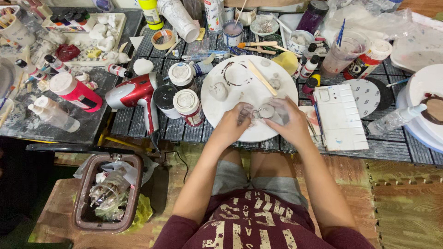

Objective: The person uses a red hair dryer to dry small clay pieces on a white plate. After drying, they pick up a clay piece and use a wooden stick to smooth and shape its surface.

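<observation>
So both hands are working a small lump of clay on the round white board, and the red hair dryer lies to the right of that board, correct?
Not quite. In the head view the red hair dryer lies to the left of the round white board, past the paint jars. The rest holds: the left hand and right hand meet over a small lump of clay on that board.

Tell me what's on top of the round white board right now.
On the round white board: grey clay lumps, a wooden stick, a dark ring mark. Both hands, left hand and right hand, cover the piece between them.

Bare patch on white round board (240, 94) beyond hands; paint jars (187, 106) crowd left, white palette (339, 117) right
</observation>
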